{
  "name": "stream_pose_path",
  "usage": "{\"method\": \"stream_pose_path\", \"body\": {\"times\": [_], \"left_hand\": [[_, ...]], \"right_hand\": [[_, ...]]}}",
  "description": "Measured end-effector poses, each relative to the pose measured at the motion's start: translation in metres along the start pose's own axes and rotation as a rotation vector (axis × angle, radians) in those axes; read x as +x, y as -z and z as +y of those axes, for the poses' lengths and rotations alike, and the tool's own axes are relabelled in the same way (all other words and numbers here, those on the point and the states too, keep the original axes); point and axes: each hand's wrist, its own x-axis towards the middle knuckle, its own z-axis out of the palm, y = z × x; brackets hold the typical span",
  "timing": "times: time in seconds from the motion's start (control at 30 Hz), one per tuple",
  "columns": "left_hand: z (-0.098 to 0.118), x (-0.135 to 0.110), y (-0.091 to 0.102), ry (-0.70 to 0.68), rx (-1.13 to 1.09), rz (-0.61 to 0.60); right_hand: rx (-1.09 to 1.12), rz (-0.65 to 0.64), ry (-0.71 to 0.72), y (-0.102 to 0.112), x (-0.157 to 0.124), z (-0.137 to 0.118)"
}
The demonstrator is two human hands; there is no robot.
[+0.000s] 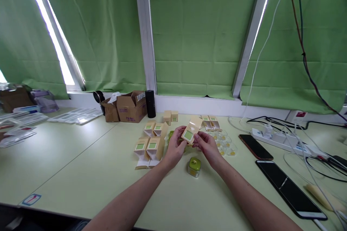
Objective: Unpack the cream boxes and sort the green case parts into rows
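Between my two hands, above the table, is a small beige folding carton [189, 132] with a green-centred square on its face and a raised flap. My left hand [175, 145] has its fingers closed on the carton's left side. On the lower right edge, my right hand [208, 145] pinches the same carton. A small clear jar with a green lid [194, 166] stands on the table just below the hands. Left of them are several open cartons [153, 145] of the same kind. Clear round pieces with yellow centres [231, 148] lie at the right, partly hidden by my right hand.
Two closed cartons [170, 116] stand behind, and two more cartons [211, 122] lie back right. Brown cardboard boxes [131, 106] and a black cylinder [150, 104] line the wall. Two phones [290, 187], a power strip [276, 139] and loose cables occupy the right side.
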Motion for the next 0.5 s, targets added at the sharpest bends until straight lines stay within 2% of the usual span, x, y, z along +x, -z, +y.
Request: {"method": "stream_pose_path", "body": {"times": [0.27, 0.5], "left_hand": [[-0.0025, -0.0012, 0.0033, -0.063, 0.054, -0.032], [-0.0021, -0.0022, 0.0044, -0.079, 0.139, -0.028]], "right_hand": [[0.050, 0.035, -0.037, -0.0022, -0.0013, -0.0005], [0.169, -0.011, -0.092, -0.0050, -0.0053, -0.0040]]}}
